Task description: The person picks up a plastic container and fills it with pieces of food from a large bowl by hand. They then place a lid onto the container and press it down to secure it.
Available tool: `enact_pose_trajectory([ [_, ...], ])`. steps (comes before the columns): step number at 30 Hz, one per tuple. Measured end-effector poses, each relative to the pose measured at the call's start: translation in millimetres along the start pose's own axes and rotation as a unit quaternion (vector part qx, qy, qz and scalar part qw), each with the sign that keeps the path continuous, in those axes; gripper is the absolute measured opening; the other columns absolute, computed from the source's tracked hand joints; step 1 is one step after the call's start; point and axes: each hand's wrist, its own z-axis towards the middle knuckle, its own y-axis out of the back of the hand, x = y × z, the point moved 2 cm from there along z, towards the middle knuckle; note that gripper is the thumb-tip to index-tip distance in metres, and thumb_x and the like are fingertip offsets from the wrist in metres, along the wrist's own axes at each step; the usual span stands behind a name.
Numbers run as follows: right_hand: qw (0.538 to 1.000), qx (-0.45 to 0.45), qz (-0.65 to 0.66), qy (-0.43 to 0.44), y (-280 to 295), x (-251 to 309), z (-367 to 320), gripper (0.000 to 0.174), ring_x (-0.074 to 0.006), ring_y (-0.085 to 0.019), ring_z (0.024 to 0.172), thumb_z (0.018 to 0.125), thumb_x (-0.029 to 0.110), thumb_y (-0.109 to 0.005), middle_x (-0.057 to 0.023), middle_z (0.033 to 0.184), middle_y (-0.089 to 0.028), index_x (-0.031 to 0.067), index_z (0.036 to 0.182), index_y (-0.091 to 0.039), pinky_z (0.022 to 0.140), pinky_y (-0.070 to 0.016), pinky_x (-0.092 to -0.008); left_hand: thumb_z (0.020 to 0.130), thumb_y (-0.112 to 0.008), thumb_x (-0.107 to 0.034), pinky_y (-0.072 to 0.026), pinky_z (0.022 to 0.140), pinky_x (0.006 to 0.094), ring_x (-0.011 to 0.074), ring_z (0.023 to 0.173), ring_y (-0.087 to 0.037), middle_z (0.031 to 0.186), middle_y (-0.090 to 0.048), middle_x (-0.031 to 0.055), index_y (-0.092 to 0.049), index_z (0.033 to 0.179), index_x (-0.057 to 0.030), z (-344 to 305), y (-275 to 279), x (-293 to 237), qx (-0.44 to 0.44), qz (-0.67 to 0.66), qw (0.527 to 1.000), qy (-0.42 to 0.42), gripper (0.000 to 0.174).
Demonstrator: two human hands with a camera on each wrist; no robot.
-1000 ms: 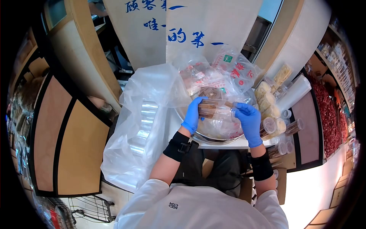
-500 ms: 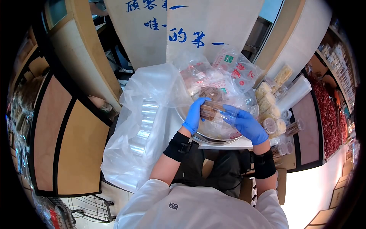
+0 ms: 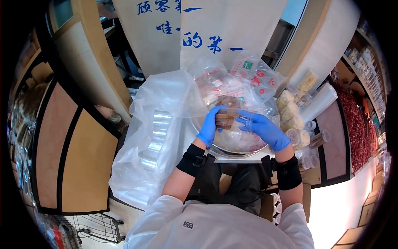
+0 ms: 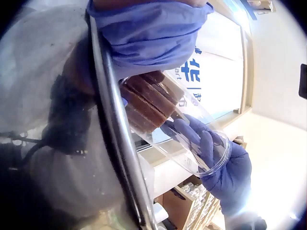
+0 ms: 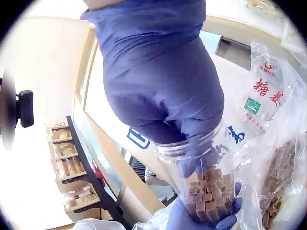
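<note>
Tilted on its side over the metal basin [image 3: 215, 150], a clear plastic jar [image 5: 169, 165] holds several square-ended brown sticks [image 4: 152, 106] packed lengthwise. My blue-gloved left hand [image 3: 209, 126] grips the jar around its closed end. The right hand [image 3: 267, 133], gloved alike, reaches through the open mouth with its fingers extended inside. In the left wrist view, its fingertips [image 4: 181, 125] are right at the ends of the sticks. A clear bag [image 5: 278, 167] of similar brown pieces lies in the basin beside the jar.
Left of the basin, a large plastic bag [image 3: 145, 87] covers a row of clear jars [image 3: 159, 126]. Filled jars [image 3: 290, 110] crowd the right side near a white roll [image 3: 321, 99]. Printed plastic bags [image 3: 257, 76] pile up behind. A white panel [image 3: 228, 25] with blue writing stands at the back.
My right hand has moved left from the jar's mouth, and its fingers have gone inside to the brown sticks. The left hand keeps its grip on the jar.
</note>
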Motion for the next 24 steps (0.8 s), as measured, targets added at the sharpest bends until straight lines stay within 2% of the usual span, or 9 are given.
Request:
enact_pose_trajectory([
  [2,1.0,0.0,0.025,-0.017,2,2,5,0.044,-0.0131,-0.056,0.108,0.09,0.008,-0.056,-0.0088,0.121,-0.058,-0.0019,0.133,-0.047,0.094,-0.0459,-0.0266,0.091,-0.043,-0.049,-0.0395,0.052,0.0249,0.0111,0.069,-0.058,0.085,-0.064,0.001,-0.062,0.108,-0.0134,-2,-2,-1,-0.011,0.001,1.0,0.012,0.044],
  [4,0.998,0.002,0.049,-0.032,1,1,8,0.043,-0.0121,-0.056,0.106,0.089,0.007,-0.059,-0.0073,0.121,-0.058,-0.0021,0.13,-0.051,0.093,-0.0474,-0.0272,0.092,-0.043,-0.047,-0.0381,0.048,0.0243,0.01,0.063,-0.056,0.077,-0.061,0.0005,-0.062,0.099,-0.012,-3,-4,-4,-0.038,-0.009,0.999,0.019,0.04],
  [9,0.994,-0.084,-0.063,-0.014,6,-11,25,0.038,-0.0104,-0.058,0.095,0.087,0.007,-0.061,-0.0064,0.113,-0.062,-0.0028,0.123,-0.057,0.084,-0.0476,-0.023,0.092,-0.043,-0.047,-0.0362,0.046,0.0254,0.0106,0.06,-0.055,0.074,-0.06,0.0002,-0.061,0.095,-0.0126,7,5,4,-0.072,-0.033,0.997,0.024,0.039],
  [13,0.994,-0.085,-0.065,-0.01,5,0,25,0.04,-0.0096,-0.057,0.098,0.087,0.009,-0.061,-0.0077,0.117,-0.061,-0.0017,0.125,-0.056,0.086,-0.0471,-0.0228,0.091,-0.044,-0.047,-0.0348,0.044,0.0261,0.0107,0.057,-0.054,0.071,-0.059,-0.0006,-0.061,0.093,-0.014,7,4,2,-0.081,-0.052,0.995,0.018,0.037],
  [15,0.998,0.039,-0.047,0.024,-3,14,20,0.042,-0.0093,-0.056,0.102,0.088,0.011,-0.062,-0.0083,0.118,-0.06,-0.0002,0.128,-0.054,0.087,-0.0466,-0.0229,0.091,-0.045,-0.047,-0.0349,0.044,0.0259,0.0107,0.057,-0.055,0.071,-0.059,-0.0005,-0.061,0.093,-0.0142,7,4,3,-0.076,-0.049,0.996,0.028,0.037],
  [16,0.998,0.037,-0.047,0.023,0,13,21,0.042,-0.0093,-0.056,0.102,0.088,0.011,-0.062,-0.0083,0.118,-0.06,-0.0002,0.128,-0.054,0.087,-0.0466,-0.0229,0.09,-0.045,-0.047,-0.0351,0.044,0.0257,0.0107,0.058,-0.055,0.071,-0.058,-0.0005,-0.061,0.093,-0.0145,7,4,4,-0.071,-0.045,0.996,0.038,0.037],
  [18,0.993,0.071,0.071,-0.065,4,8,21,0.044,-0.0157,-0.054,0.114,0.092,0.01,-0.054,-0.0095,0.125,-0.056,-0.0018,0.134,-0.046,0.097,-0.0449,-0.0278,0.09,-0.045,-0.048,-0.0353,0.045,0.0256,0.0108,0.058,-0.055,0.071,-0.059,-0.0004,-0.061,0.093,-0.0146,9,5,7,-0.067,-0.041,0.996,0.038,0.037],
  [22,0.996,0.062,-0.031,-0.056,2,17,19,0.043,-0.0162,-0.055,0.114,0.093,0.011,-0.054,-0.0086,0.125,-0.056,-0.0011,0.134,-0.046,0.099,-0.0445,-0.0292,0.089,-0.046,-0.048,-0.0362,0.045,0.0258,0.0112,0.058,-0.055,0.073,-0.06,-0.0001,-0.062,0.094,-0.0147,9,6,6,-0.078,-0.042,0.996,0.018,0.037],
  [24,0.998,-0.001,-0.05,-0.029,7,3,22,0.043,-0.0112,-0.055,0.107,0.091,0.01,-0.057,-0.0065,0.12,-0.058,0.0026,0.133,-0.05,0.092,-0.0458,-0.0253,0.089,-0.046,-0.048,-0.0366,0.046,0.0259,0.0113,0.059,-0.056,0.074,-0.06,0.0001,-0.062,0.094,-0.0145,7,6,4,-0.086,-0.047,0.995,0.015,0.038],
])
